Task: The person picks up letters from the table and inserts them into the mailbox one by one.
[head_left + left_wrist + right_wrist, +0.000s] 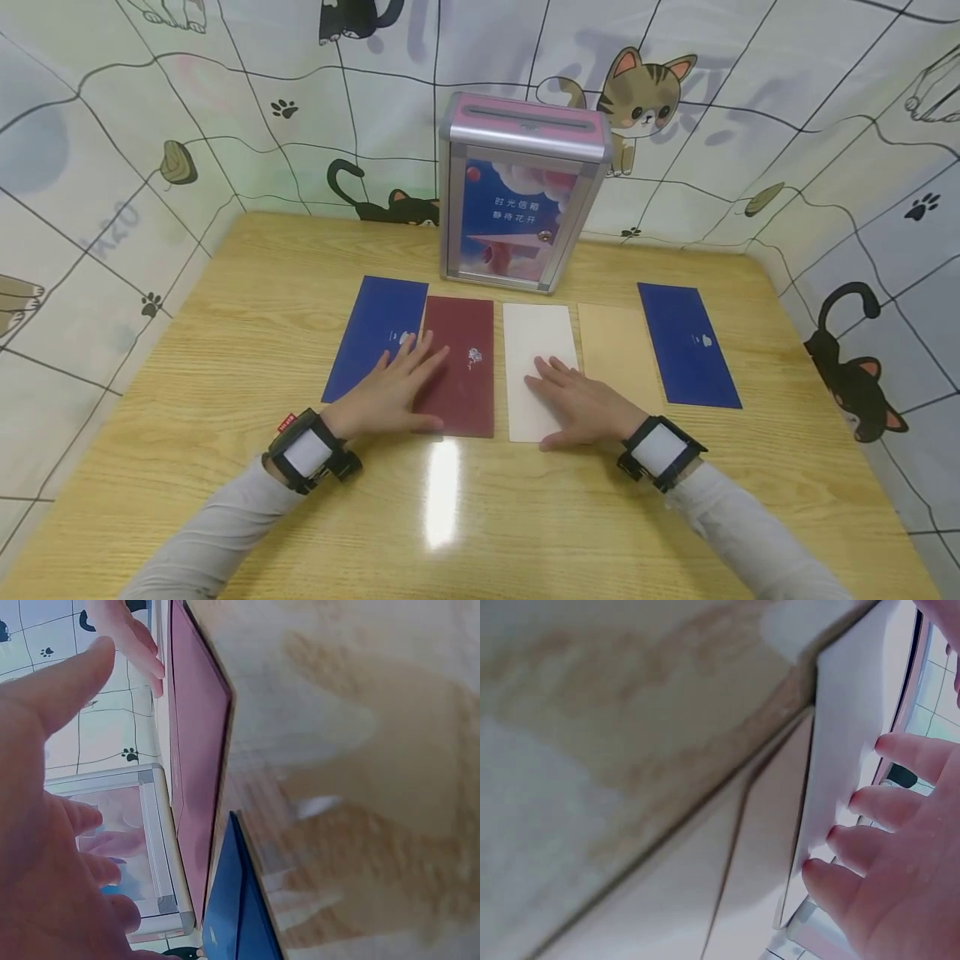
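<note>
Five-fingered and spread, my left hand point(390, 390) is over the maroon envelope point(468, 400) and the left blue envelope point(378, 312). In the left wrist view its palm stands above the maroon envelope point(195, 750), holding nothing. My right hand point(588, 407) reaches across the tan envelope point(615, 337) onto the white envelope point(534, 325). Its fingers are extended, and in the right wrist view the fingertips point(819, 874) come right at the white envelope point(844, 712). Part of each covered envelope is hidden under the hands.
Another blue envelope point(684, 350) lies at the row's right end. Behind the row stands a silver-framed letter box point(447, 208) with a pink slotted top and a small lock. The wooden table point(525, 533) meets a cat-patterned wall covering point(277, 167) at the back and sides.
</note>
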The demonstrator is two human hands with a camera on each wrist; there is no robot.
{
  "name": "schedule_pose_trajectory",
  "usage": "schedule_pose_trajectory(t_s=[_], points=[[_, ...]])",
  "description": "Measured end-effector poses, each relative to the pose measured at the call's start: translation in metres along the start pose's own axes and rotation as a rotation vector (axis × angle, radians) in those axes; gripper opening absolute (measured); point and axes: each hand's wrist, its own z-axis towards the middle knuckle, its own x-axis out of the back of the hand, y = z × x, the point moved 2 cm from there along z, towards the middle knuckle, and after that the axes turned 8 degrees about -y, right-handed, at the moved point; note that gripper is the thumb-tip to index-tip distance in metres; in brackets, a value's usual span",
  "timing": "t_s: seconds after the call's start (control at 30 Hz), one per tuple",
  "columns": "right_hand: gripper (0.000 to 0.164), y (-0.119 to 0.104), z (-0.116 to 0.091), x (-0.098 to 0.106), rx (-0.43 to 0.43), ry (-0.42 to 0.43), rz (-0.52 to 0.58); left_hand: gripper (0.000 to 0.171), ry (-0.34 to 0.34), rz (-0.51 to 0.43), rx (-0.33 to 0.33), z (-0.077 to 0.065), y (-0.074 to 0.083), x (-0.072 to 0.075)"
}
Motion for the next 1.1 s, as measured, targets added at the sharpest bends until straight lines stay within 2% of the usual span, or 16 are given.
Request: schedule_pose_trajectory(t_s=[0.33,0.8,0.97,1.1], points=[[0.087,-0.0031,0.0024,0.0034,-0.042,-0.045,-0.029,0.096,-0.007,-0.003,-0.003,0.0002,-0.0012,-0.0027],[0.083,-0.0052,0.0030,0.0036,-0.019,-0.027,-0.087,0.096,-0.017,-0.015,-0.015,0.0006,0.0011,-0.0031],[0.073,-0.0035,0.0020,0.0039,0.008,0.003,-0.056,0.095,-0.017,-0.013,-0.018,0.0008,0.0021,-0.0025],[0.057,-0.0039,0.0018,0.0055,0.075,0.055,-0.051,0.095,-0.017,-0.017,-0.023,0.0007,0.0024,-0.0025]])
